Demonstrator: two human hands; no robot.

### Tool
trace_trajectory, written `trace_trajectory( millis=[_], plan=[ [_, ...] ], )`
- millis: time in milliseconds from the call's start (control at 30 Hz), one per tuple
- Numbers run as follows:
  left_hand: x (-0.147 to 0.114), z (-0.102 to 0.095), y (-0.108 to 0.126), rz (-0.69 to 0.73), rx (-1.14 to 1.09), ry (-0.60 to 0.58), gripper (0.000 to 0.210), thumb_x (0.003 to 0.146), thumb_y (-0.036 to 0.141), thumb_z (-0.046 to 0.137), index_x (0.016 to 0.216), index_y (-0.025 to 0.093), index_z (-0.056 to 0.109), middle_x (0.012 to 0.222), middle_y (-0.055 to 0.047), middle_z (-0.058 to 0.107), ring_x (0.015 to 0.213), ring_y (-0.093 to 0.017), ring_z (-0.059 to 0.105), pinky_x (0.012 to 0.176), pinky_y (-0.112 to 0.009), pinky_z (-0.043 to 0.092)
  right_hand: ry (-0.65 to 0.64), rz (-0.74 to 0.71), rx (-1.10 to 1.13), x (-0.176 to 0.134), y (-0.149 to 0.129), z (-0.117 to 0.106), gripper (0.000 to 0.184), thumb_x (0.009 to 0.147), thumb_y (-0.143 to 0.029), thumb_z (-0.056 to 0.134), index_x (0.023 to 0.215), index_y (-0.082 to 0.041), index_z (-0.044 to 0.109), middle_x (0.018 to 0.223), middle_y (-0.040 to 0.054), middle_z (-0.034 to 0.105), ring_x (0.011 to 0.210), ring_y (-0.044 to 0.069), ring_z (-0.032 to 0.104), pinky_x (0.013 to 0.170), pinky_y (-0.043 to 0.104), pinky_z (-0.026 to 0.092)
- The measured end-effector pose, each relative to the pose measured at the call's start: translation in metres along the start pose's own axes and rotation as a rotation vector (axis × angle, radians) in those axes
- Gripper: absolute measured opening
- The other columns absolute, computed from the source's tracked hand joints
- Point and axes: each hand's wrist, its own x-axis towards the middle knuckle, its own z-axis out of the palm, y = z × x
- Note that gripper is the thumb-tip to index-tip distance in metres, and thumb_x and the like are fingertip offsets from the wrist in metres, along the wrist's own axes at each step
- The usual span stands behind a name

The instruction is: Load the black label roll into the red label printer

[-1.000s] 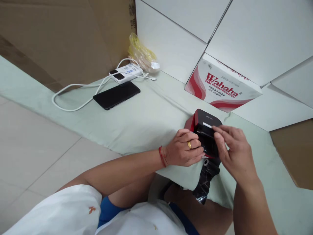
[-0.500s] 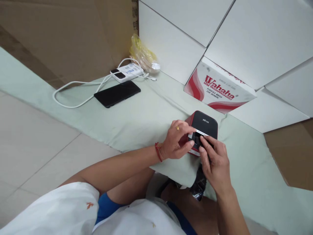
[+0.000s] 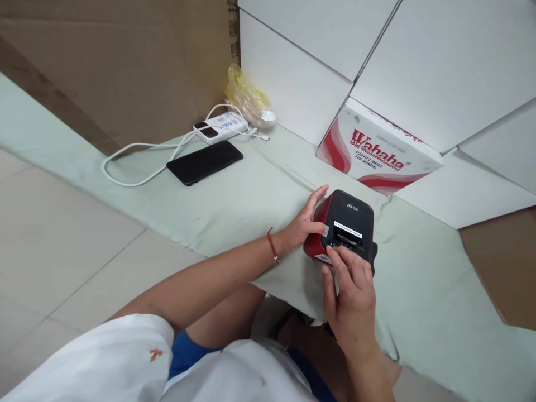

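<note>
A small box-shaped device (image 3: 354, 215), black on top with red sides, stands on the pale green cloth. A dark slot opens in its top, with a white label strip (image 3: 347, 229) along the upper edge. My left hand (image 3: 304, 226) steadies its left side, the thumb on the top by a grey patch and the fingers stretched along the side. A red cord bracelet is on that wrist. My right hand (image 3: 352, 285) grips the near edge, bent fingertips on the black top below the slot and the thumb lower. Its fingers hide part of the front. A dark piece (image 3: 374, 258) shows beside the device's right side.
Further left lie a black phone (image 3: 205, 162), a white power bank (image 3: 226, 128) with a looped white cable (image 3: 121, 181), and a crumpled clear-and-yellow plastic bag (image 3: 249, 99). White boxes and a Wahaha carton (image 3: 379, 148) stand behind. Brown cardboard (image 3: 502, 268) borders the right.
My left hand has moved off the slot to the device's left side. My right hand has shifted left and nearer, uncovering the slot. The dark shiny strip hanging below it is out of sight.
</note>
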Motion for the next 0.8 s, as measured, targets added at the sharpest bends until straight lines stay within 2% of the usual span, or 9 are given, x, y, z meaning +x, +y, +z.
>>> trace_trajectory(
  millis=[67,200,300,400,500,567,600,700,800],
  plan=[
    [0.001,0.001,0.002,-0.008,-0.028,-0.019,0.110,0.063,0.022,0.068,0.165,0.035,0.029,0.182,-0.003,0.019,0.172,-0.030,0.012,0.139,-0.052,0.016,0.001,-0.015,0.006,0.001,0.002,0.000,0.054,0.102,-0.010,0.061,0.153,-0.026,0.057,0.131,0.0141,0.071,0.120,0.029,0.067,0.101,0.050,0.056],
    [0.000,0.001,0.005,-0.047,-0.060,-0.079,0.109,0.065,0.020,0.068,0.166,0.037,0.029,0.180,-0.005,0.028,0.165,-0.033,0.031,0.126,-0.048,0.041,0.018,-0.008,-0.002,0.000,0.004,0.003,0.055,0.101,-0.010,0.060,0.153,-0.029,0.056,0.129,0.0138,0.072,0.117,0.030,0.068,0.099,0.051,0.057],
    [-0.002,-0.002,0.002,-0.033,-0.071,-0.098,0.103,0.068,0.020,0.067,0.163,0.038,0.033,0.177,-0.004,0.033,0.163,-0.029,0.034,0.127,-0.045,0.040,0.020,0.003,0.037,0.000,0.005,0.001,0.050,0.101,-0.011,0.062,0.147,-0.030,0.062,0.126,0.0127,0.073,0.114,0.030,0.069,0.096,0.051,0.058],
    [-0.002,-0.003,-0.002,-0.044,-0.060,-0.099,0.097,0.070,0.023,0.068,0.161,0.033,0.036,0.167,-0.007,0.046,0.153,-0.030,0.046,0.124,-0.047,0.042,0.036,0.051,0.121,0.008,0.011,-0.014,0.039,0.101,-0.013,0.062,0.136,-0.030,0.070,0.124,0.0105,0.075,0.114,0.027,0.071,0.095,0.046,0.059],
    [-0.004,-0.002,0.000,-0.119,-0.051,-0.087,0.093,0.070,0.025,0.070,0.158,0.030,0.038,0.143,-0.008,0.062,0.133,-0.030,0.059,0.111,-0.047,0.050,0.224,0.195,0.099,0.031,0.031,-0.037,0.026,0.103,-0.021,0.062,0.124,-0.028,0.076,0.124,0.0102,0.076,0.117,0.028,0.072,0.101,0.047,0.057],
    [-0.004,0.000,0.004,-0.158,-0.064,-0.067,0.092,0.070,0.023,0.069,0.156,0.030,0.039,0.129,-0.006,0.067,0.122,-0.028,0.062,0.101,-0.044,0.052,0.255,0.256,0.082,0.053,0.052,-0.047,0.020,0.103,-0.029,0.063,0.115,-0.027,0.079,0.117,0.0094,0.078,0.112,0.028,0.074,0.100,0.046,0.057],
    [-0.004,0.001,0.006,-0.169,-0.074,-0.056,0.091,0.069,0.023,0.068,0.155,0.030,0.039,0.124,-0.005,0.067,0.117,-0.027,0.062,0.097,-0.042,0.052,0.169,0.275,0.090,0.065,0.063,-0.049,0.020,0.103,-0.034,0.063,0.111,-0.026,0.080,0.110,0.0082,0.080,0.104,0.027,0.076,0.095,0.044,0.059],
    [-0.004,0.002,0.009,-0.185,-0.095,-0.042,0.091,0.067,0.021,0.067,0.154,0.029,0.041,0.116,-0.004,0.065,0.108,-0.024,0.061,0.091,-0.038,0.051,-0.290,0.265,-0.014,0.097,0.090,-0.039,0.025,0.101,-0.035,0.060,0.110,-0.027,0.081,0.097,0.0050,0.083,0.080,0.023,0.077,0.072,0.036,0.058],
    [-0.003,0.002,0.010,-0.200,-0.098,-0.029,0.093,0.063,0.020,0.067,0.153,0.029,0.043,0.116,-0.003,0.063,0.099,-0.020,0.058,0.088,-0.035,0.050,-0.583,0.140,-0.357,0.118,0.097,-0.012,0.036,0.094,-0.024,0.061,0.125,-0.027,0.079,0.112,0.0086,0.084,0.084,0.025,0.077,0.067,0.035,0.053]
  ],
)
